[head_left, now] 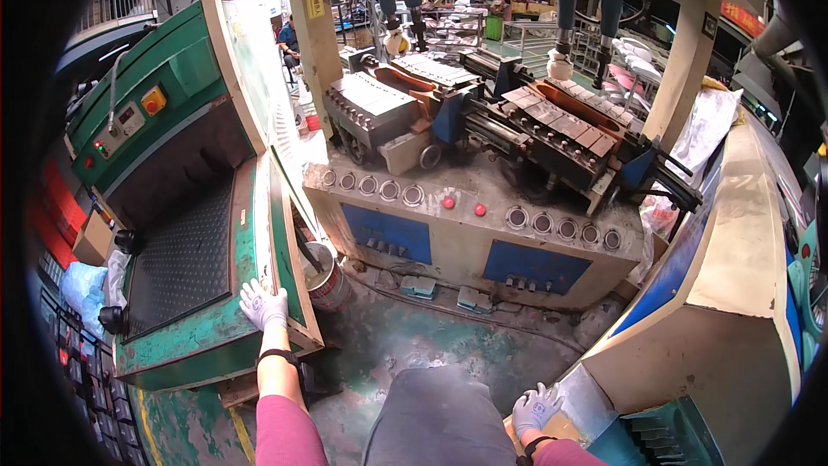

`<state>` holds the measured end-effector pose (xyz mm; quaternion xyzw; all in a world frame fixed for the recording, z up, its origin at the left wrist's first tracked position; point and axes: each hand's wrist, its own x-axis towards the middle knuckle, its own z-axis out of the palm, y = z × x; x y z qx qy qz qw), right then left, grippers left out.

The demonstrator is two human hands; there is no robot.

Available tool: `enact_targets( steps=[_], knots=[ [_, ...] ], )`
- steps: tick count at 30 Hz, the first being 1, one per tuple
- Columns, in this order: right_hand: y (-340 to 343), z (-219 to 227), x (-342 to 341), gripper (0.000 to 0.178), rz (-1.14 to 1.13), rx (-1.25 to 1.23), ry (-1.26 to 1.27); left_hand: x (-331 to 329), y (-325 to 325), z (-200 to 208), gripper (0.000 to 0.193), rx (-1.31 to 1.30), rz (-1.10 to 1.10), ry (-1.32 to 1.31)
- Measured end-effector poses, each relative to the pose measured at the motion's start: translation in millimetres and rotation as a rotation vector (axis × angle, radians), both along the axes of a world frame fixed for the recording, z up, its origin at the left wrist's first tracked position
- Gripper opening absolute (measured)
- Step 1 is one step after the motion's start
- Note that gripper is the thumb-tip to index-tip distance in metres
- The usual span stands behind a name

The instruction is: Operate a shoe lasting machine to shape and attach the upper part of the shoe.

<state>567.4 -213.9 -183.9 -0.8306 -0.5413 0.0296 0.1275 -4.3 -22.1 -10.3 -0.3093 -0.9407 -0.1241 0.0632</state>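
My left hand [264, 305], in a white glove, lies with its fingers apart on the front ledge of a green machine [194, 332]. It grips nothing there. My right hand [536, 410], gloved the same way, rests low on the right with fingers spread, over a tan surface [565, 430] beside a grey metal sheet [588, 397]. Part of what lies under this palm is hidden. Ahead stands a wide beige press [457, 250] with round buttons along its front and two clamp-like moulds, the left mould [375, 99] and the right mould [552, 125].
A bucket [328, 280] stands between the green machine and the press. Two foot pedals [419, 286] and a cable lie on the floor. To the right is a beige cabinet [703, 336], with a green ribbed tray [673, 436] before it. A person [289, 41] sits far back left.
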Motion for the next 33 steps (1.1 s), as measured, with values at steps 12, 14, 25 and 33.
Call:
enact_targets(
  steps=[12, 14, 25, 33],
  knots=[
    [0.9, -1.0, 1.2, 0.021, -0.01, -0.005, -0.004, 4.6, 1.8, 4.9, 0.092, -0.014, -0.005, -0.021],
    [1.1, -0.5, 0.6, 0.021, -0.008, -0.002, -0.007, 3.6, 1.2, 4.8, 0.092, -0.005, -0.005, -0.015],
    [0.9, 0.1, 0.7, 0.021, -0.008, -0.023, 0.003, 2.0, 1.7, 2.1, 0.092, 0.001, -0.001, -0.015],
    [-0.1, -3.4, 2.1, 0.021, -0.005, -0.006, -0.011, 3.2, 2.9, 2.2, 0.091, -0.005, -0.008, -0.018]
  ],
)
